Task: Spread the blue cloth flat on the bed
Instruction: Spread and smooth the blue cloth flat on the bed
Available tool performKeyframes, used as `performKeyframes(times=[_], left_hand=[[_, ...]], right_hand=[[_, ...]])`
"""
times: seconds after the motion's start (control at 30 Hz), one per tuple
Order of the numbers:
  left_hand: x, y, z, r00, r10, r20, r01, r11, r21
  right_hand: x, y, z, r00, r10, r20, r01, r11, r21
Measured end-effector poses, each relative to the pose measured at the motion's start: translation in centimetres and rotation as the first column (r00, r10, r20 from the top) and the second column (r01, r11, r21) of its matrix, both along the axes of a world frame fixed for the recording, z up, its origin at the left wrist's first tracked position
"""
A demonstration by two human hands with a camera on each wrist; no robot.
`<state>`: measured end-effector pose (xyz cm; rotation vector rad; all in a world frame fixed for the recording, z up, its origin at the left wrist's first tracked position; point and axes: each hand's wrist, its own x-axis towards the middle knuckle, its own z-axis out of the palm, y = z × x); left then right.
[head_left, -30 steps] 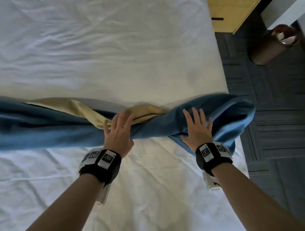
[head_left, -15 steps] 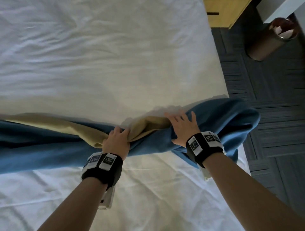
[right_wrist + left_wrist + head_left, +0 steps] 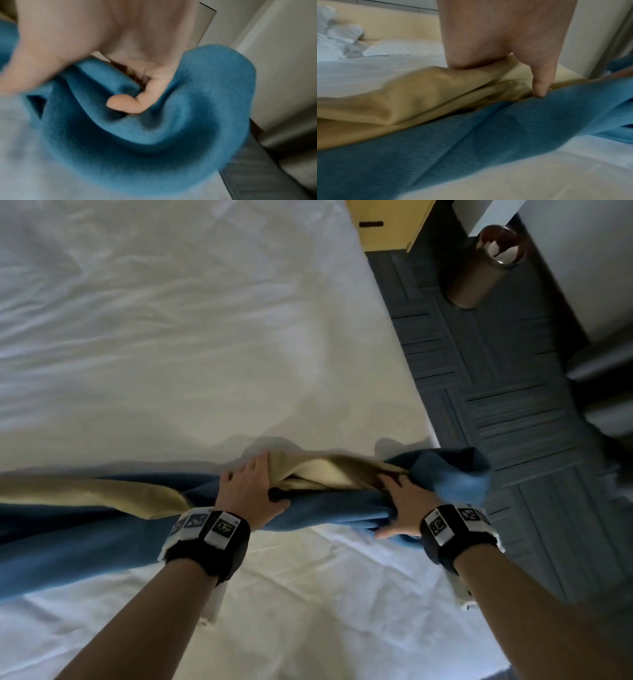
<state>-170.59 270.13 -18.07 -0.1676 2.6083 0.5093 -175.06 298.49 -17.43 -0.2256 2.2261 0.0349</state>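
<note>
The blue cloth [image 3: 102, 539] with a tan underside lies bunched in a long twisted band across the white bed [image 3: 171, 354], its right end hanging at the bed's edge. My left hand [image 3: 250, 491] grips the band near its middle, thumb on the blue side, fingers over the tan fold. In the left wrist view the thumb presses where tan cloth [image 3: 402, 97] meets blue cloth [image 3: 471, 135]. My right hand [image 3: 400, 508] grips the bunched right end, fingers curled into the fabric; in the right wrist view a fingertip [image 3: 123, 104] hooks round a blue fold [image 3: 154, 148].
A wooden nightstand [image 3: 387, 224] stands past the bed's right edge. A brown cylindrical bin [image 3: 479, 268] sits on the dark patterned carpet [image 3: 513, 405] beside white furniture [image 3: 582, 261]. Pillows [image 3: 337, 40] lie at the head of the bed.
Both hands went from flat on the cloth to gripping it. The bunched band has been gathered and pulled nearer me, and the right end has tightened.
</note>
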Motion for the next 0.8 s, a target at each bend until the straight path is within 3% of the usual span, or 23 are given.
performKeyframes(times=[0.07,0.13,0.2,0.23,0.3,0.37,0.43,0.53,0.67,0.73,0.8], left_hand=[[-0.1,1.7,-0.3,0.999,0.001,-0.048,0.001,0.999,0.036],[-0.1,3.1,-0.6,0.997,-0.006,-0.081,0.010,0.999,0.044],[-0.2,4.3,-0.9,0.994,-0.044,-0.101,0.046,0.999,0.016],[-0.2,4.9,-1.0,0.991,-0.073,-0.112,0.072,0.997,-0.015],[-0.4,6.0,-1.0,0.981,-0.155,-0.121,0.143,0.985,-0.099],[-0.5,7.3,-1.1,0.968,-0.231,-0.096,0.211,0.961,-0.180],[-0.7,8.7,-1.1,0.963,-0.265,-0.055,0.245,0.940,-0.238],[-1.3,11.2,-1.0,0.969,-0.247,0.014,0.241,0.931,-0.276],[-2.6,14.6,-0.3,0.961,-0.187,0.205,0.246,0.916,-0.318],[-3.0,15.8,0.4,0.953,-0.209,0.219,0.273,0.908,-0.319],[-3.2,16.6,1.6,0.970,-0.202,0.133,0.235,0.919,-0.316]], right_hand=[[0.4,1.4,0.9,0.976,-0.215,-0.034,0.203,0.955,-0.215],[0.1,2.7,1.5,0.910,-0.316,-0.269,0.203,0.904,-0.375],[-1.0,3.6,2.0,0.837,-0.160,-0.524,0.033,0.970,-0.243],[-1.4,4.2,1.8,0.839,-0.026,-0.543,-0.036,0.994,-0.104],[-2.0,5.2,1.1,0.913,0.050,-0.405,-0.026,0.998,0.065],[-2.3,6.2,0.0,0.967,-0.073,-0.243,0.085,0.996,0.038],[-2.1,7.0,-1.2,0.985,-0.095,-0.145,0.092,0.995,-0.027],[-3.1,7.5,-2.4,0.991,-0.045,-0.122,0.043,0.999,-0.025],[-3.8,7.1,-2.8,0.962,0.210,-0.174,-0.196,0.976,0.097],[-3.6,7.6,-2.0,0.955,0.237,-0.181,-0.232,0.972,0.046],[-3.9,8.7,-0.3,0.955,0.195,-0.225,-0.221,0.971,-0.095]])
